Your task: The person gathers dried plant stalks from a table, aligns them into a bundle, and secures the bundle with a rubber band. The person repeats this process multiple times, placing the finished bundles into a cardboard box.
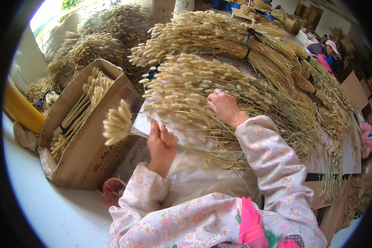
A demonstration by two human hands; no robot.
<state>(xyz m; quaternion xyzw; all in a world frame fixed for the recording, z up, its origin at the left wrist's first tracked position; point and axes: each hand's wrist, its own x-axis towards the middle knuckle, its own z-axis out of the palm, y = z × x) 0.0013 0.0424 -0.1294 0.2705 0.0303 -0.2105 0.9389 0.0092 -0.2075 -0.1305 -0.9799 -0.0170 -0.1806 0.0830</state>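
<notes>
A small bunch of dried bunny-tail grass (118, 122) is gripped in my left hand (162, 142), its fluffy pale heads pointing left and its stems trailing right past my wrist. My right hand (226, 107) rests on a large loose heap of the same grass (186, 87) on the table, fingers curled down among the stems. Those fingertips are partly hidden, so what they pinch cannot be made out. Behind the heap lie thick bundles of grass (211, 35), bound with dark ties. Bare white tabletop (142, 122) shows beside my left hand.
At the left stands an open cardboard box (87, 153) with tied grass bundles inside. A pink basket (113, 190) sits on the floor by it. More grass is piled (95, 49) behind the box. A yellow pipe (22, 107) runs at far left. Another person (328, 53) works at the far right.
</notes>
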